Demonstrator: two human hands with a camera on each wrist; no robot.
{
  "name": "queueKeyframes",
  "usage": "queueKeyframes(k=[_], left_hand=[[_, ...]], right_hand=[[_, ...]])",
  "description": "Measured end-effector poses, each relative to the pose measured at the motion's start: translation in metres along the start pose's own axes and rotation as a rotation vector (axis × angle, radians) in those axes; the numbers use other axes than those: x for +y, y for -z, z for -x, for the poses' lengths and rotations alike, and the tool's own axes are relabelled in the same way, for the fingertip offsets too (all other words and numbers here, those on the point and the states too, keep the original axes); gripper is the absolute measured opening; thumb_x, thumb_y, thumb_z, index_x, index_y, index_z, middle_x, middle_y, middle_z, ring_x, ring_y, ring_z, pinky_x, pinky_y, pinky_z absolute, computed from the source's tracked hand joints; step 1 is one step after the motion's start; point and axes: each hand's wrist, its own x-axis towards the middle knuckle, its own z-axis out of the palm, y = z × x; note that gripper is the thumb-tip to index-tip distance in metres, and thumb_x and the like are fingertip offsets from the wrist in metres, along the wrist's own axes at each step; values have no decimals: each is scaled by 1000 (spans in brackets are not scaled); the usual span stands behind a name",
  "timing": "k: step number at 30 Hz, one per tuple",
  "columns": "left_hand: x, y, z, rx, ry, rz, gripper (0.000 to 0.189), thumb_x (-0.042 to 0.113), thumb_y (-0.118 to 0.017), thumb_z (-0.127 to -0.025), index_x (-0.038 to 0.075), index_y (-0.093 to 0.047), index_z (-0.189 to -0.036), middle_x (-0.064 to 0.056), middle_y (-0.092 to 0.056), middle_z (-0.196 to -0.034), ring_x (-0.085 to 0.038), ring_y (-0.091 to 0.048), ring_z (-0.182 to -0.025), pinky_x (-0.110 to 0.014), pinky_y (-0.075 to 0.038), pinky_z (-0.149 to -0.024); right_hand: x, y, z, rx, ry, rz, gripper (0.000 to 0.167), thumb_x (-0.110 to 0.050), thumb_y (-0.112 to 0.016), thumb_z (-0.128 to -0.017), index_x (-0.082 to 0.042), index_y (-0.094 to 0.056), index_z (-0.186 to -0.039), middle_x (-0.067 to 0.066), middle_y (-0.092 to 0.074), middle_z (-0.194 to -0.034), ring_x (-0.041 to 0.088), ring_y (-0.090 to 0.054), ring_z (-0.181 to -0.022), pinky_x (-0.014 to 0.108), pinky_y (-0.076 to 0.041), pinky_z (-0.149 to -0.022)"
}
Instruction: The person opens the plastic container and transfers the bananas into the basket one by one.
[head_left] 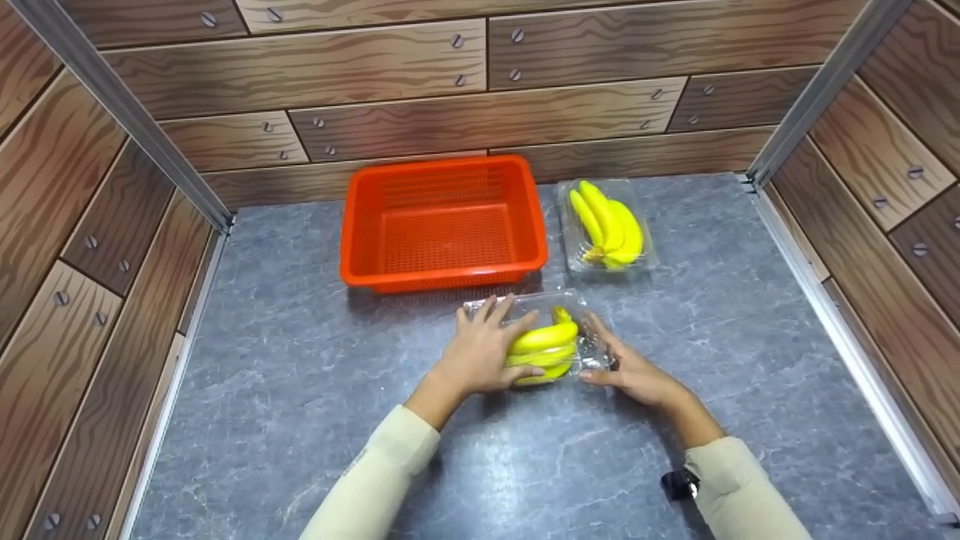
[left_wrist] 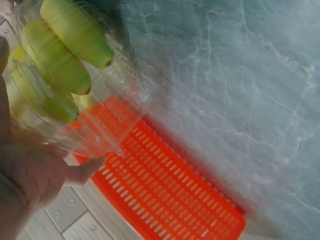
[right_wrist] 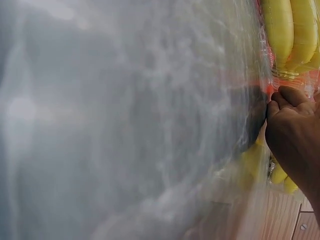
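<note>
A clear plastic box (head_left: 596, 352) with a bunch of yellow bananas (head_left: 544, 349) in it is between the two hands, in front of the basket. My left hand (head_left: 480, 352) spreads over the box's left end, fingers on the far side and thumb at the near side. At the right end my right hand (head_left: 634, 371) holds the box between thumb and fingers. The left wrist view shows the banana tips (left_wrist: 75, 65) through the clear plastic beside the left hand (left_wrist: 35, 170). In the right wrist view the right hand (right_wrist: 295, 125) is below the bananas (right_wrist: 290, 30).
A red-orange perforated basket (head_left: 442, 277) stands against the back wall, with nothing visible in it. Right of it, another clear box (head_left: 574, 259) of bananas (head_left: 611, 225) lies on the grey marbled table (head_left: 300, 390). Wood-patterned walls (head_left: 390, 64) enclose the back and sides.
</note>
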Motion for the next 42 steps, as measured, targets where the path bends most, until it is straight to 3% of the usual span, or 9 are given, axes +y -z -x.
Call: queueKeyframes(k=[10, 22, 28, 33, 39, 42], left_hand=[[-1, 6, -2, -45, 7, 45, 87, 80, -57, -93, 36, -37, -166, -13, -29, -177, -46, -35, -160, -84, -31, -117], [-3, 16, -6, -105, 12, 85, 87, 78, -58, -94, 36, -37, -167, -14, -28, -178, -46, -33, -161, -82, -27, -121], [-5, 17, -7, -114, 15, 97, 85, 78, -57, -95, 37, -37, -166, -14, -30, -177, -45, -34, -161, -82, -28, -121], [-7, 18, -9, -117, 13, 107, 83, 78, -55, -96, 37, -38, -166, -15, -32, -176, -45, -35, -161, -82, -28, -121], [-7, 21, -11, -115, 16, 127, 83, 76, -58, -96, 36, -39, -166, -15, -33, -176, -46, -36, -160, -83, -27, -121], [-8, 22, -11, -113, 22, 134, 82, 76, -58, -96, 35, -40, -165, -15, -33, -175, -46, -37, -159, -83, -27, -121]], right_hand=[[0, 0, -1, -6, 4, -13, 111, -27, -78, -95, -21, -1, -174, 11, 1, -182, 45, 1, -168, 72, 2, -131], [-1, 0, -1, -6, 36, -21, 108, -22, -78, -96, -12, -3, -173, 17, 1, -181, 46, 0, -167, 67, 2, -133], [-1, -1, -1, -16, 49, -22, 105, -18, -76, -97, -15, -5, -174, 15, 0, -182, 44, 1, -168, 66, 3, -133], [-2, -1, 2, 0, -1, 23, 103, -26, -76, -97, -12, -7, -173, 21, -2, -180, 48, 2, -167, 67, 3, -133], [-2, 0, 0, -15, 40, -5, 105, -23, -76, -97, -13, -5, -173, 20, 1, -181, 48, 5, -167, 68, 5, -132], [-2, 0, 0, -10, 19, 14, 105, -26, -76, -98, -13, -4, -173, 21, 2, -180, 49, 5, -166, 68, 4, -132]])
